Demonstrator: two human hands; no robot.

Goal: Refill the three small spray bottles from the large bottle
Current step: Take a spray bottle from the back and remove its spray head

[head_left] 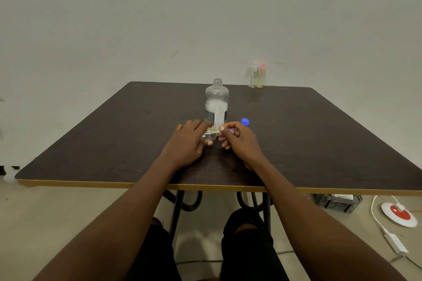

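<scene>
1. A person sits at a dark brown tabletop (91, 143) with both forearms stretched over its near edge.
2. The left hand (189, 141) grips a small spray bottle (209, 136) that is tilted nearly onto its side, low over the tabletop. Its fingers (196, 124) curl over the clear body and the thumb presses from the near side.
3. The right hand (238, 138) pinches the purple spray head (231, 131) at that bottle's neck, with the forefinger and thumb curled round it. Whether the head is screwed on or loose cannot be told.
4. The small bottle holds some pale yellowish liquid.
5. The large bottle (217, 100) stands upright and uncapped just behind the two hands, near the middle of the tabletop. It is clear, with a white label, and is partly filled.
6. Its blue cap (245, 121) sits on the tabletop just right of the large bottle, behind the right hand.
7. At the far edge, well apart from the hands, a clear-topped spray bottle (253, 76) and a pink-topped spray bottle (260, 75) stand upright side by side, both showing yellowish liquid.
8. On the floor to the right lie a grey crate (338, 203) and a round white-and-red device (398, 214) with a white cable.
</scene>
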